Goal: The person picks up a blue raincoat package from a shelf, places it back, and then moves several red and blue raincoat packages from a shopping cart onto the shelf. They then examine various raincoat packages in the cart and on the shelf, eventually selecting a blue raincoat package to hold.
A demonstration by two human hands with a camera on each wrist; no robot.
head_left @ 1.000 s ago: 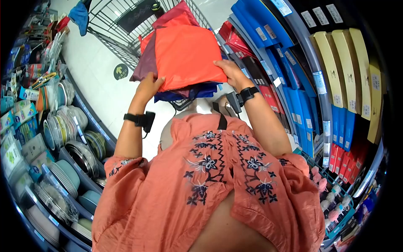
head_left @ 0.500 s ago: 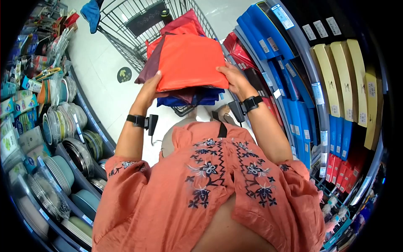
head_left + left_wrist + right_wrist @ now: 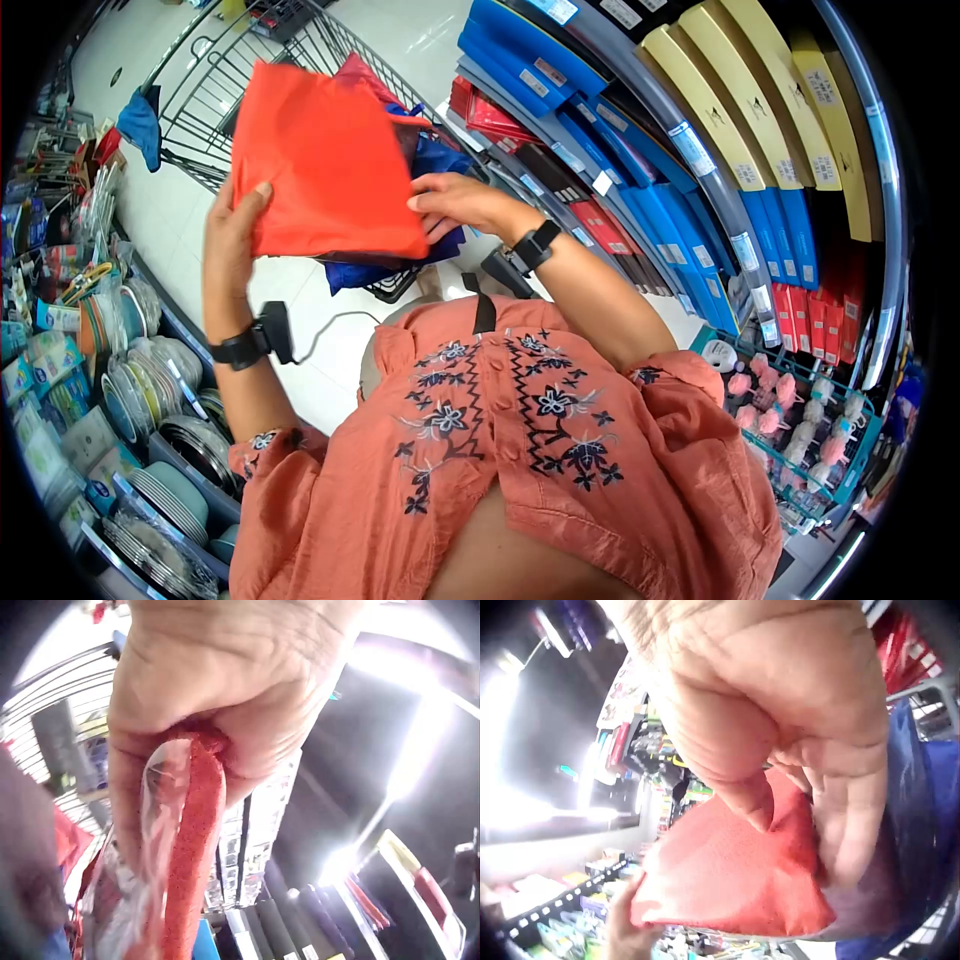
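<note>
Red packet point(image 3: 325, 165), long axis toward cart point(image 3: 195, 140); grip: left hand point(image 3: 235, 212), right hand point(image 3: 465, 203) pinching opposite edges.

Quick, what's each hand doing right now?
Left hand: closed, holding one edge of the red packet.
Right hand: closed, holding the red packet's opposite edge.

Red packet point(image 3: 325, 165) now farther left

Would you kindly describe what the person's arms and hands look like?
The left hand and right hand are ungloved. Each wrist wears a black strap with a dark boxy device; a thin cable trails from the left one. The loose coral sleeves bear dark and white floral embroidery.
</note>
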